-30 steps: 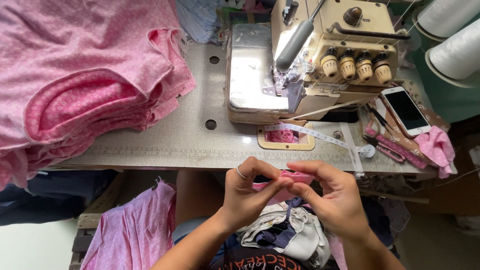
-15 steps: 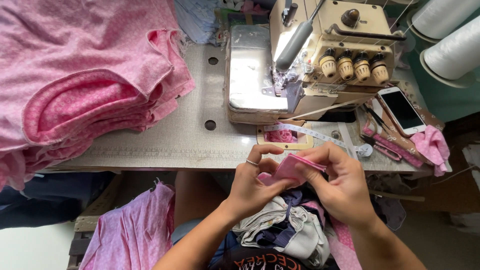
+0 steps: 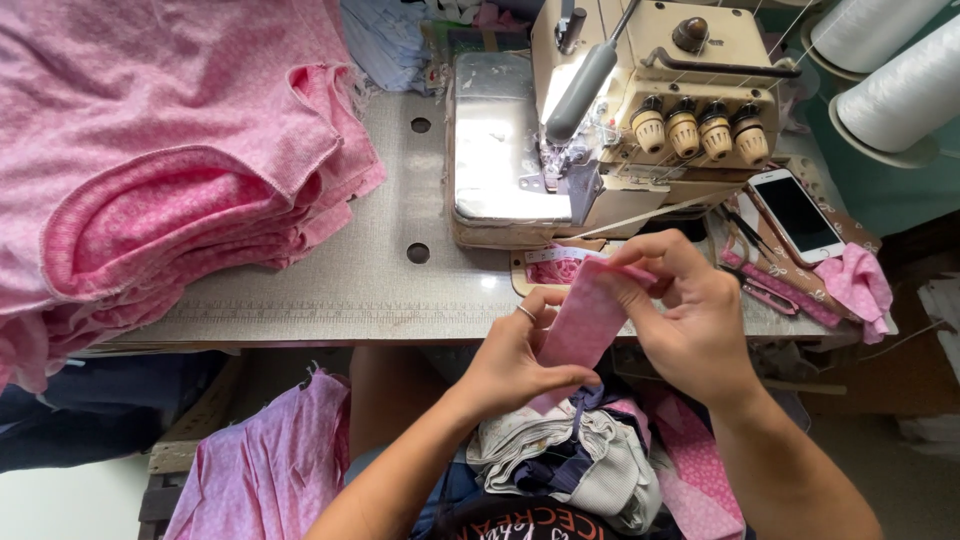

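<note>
Up front, both hands pinching pink fabric strip (image 3: 585, 322) at table edge (image 3: 330, 325), left hand (image 3: 520, 360), right hand (image 3: 690, 310)

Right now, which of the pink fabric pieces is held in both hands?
The narrow pink dotted fabric strip, pinched between the left hand and right hand. The big folded pink garment stack lies untouched on the grey table.

surface (image 3: 330, 280): grey, speckled, showing two round holes | left: stack of pink garments (image 3: 150, 170) lying on it, overhanging front edge | centre: beige sewing machine (image 3: 620, 120) sitting at back | right: smartphone (image 3: 797, 215) lying face up, pink fabric scrap (image 3: 858, 282) resting just beside it | front of machine: measuring tape (image 3: 560, 256) lying flat
</note>
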